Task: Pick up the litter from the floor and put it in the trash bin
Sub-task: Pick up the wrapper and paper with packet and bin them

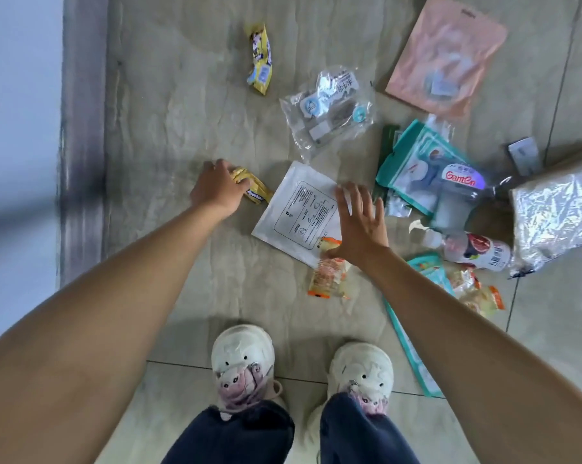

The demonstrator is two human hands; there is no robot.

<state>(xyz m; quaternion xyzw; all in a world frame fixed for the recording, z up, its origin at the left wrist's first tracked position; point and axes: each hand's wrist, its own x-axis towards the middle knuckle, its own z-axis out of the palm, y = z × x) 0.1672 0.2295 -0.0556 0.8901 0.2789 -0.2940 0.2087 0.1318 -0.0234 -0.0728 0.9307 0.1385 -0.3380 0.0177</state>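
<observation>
Litter lies scattered on the tiled floor. My left hand [217, 189] is closed around one end of a small gold candy wrapper [254, 189] on the floor. My right hand [361, 226] hovers with fingers spread over a white printed pouch [299, 209], its thumb beside an orange snack packet [328, 274]. Further away lie a yellow wrapper [260, 60], a clear plastic bag [328, 108] and a pink pouch [446, 58]. No trash bin is in view.
To the right sit a teal pouch [420, 162], a small drink bottle [473, 251], a silver foil bag [557, 212] and more packets [477, 291]. My two white shoes [242, 360] stand at the bottom. A wall with a grey baseboard [82, 128] runs along the left.
</observation>
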